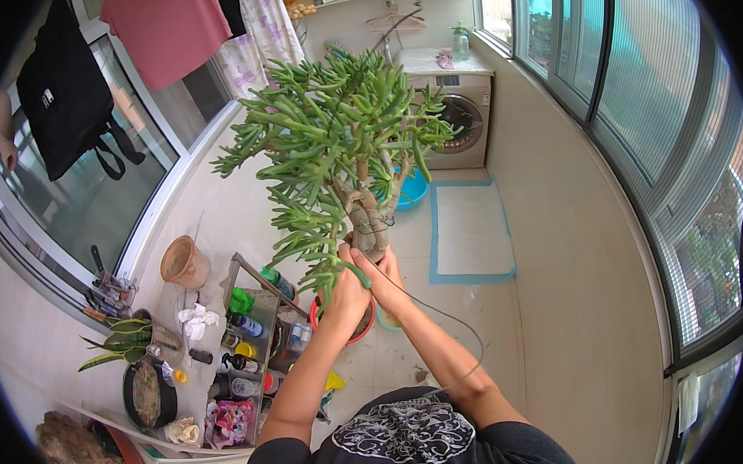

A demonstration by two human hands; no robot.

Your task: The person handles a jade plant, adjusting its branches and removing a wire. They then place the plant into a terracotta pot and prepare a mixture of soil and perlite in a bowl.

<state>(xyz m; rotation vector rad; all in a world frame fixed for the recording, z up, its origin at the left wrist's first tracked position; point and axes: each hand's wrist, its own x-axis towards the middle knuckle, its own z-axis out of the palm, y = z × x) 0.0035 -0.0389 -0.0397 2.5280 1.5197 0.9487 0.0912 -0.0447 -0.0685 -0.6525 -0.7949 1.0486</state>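
A succulent shrub with thick finger-like green leaves (346, 117) and a stout grey-brown trunk (369, 222) rises before me. My left hand (346, 287) and my right hand (386, 280) meet around the base of its trunk, thumbs side by side. Wire circles the trunk, and a long thin wire (455, 318) curves from there past my right forearm. Leaves hide part of my left hand. Below my hands, a red-rimmed pot (372, 323) holding soil stands on the floor. What lies beneath the trunk's base is largely hidden by my hands.
At left, a shelf unit (234, 275) holds bottles and bags, with a terracotta pot (184, 262), crumpled tissue (198, 321) and snake plant (131, 339) nearby. A blue basin (413, 190) and blue-edged mat (472, 228) lie ahead, before a washing machine (459, 123). Another person's hand (5, 150) shows far left.
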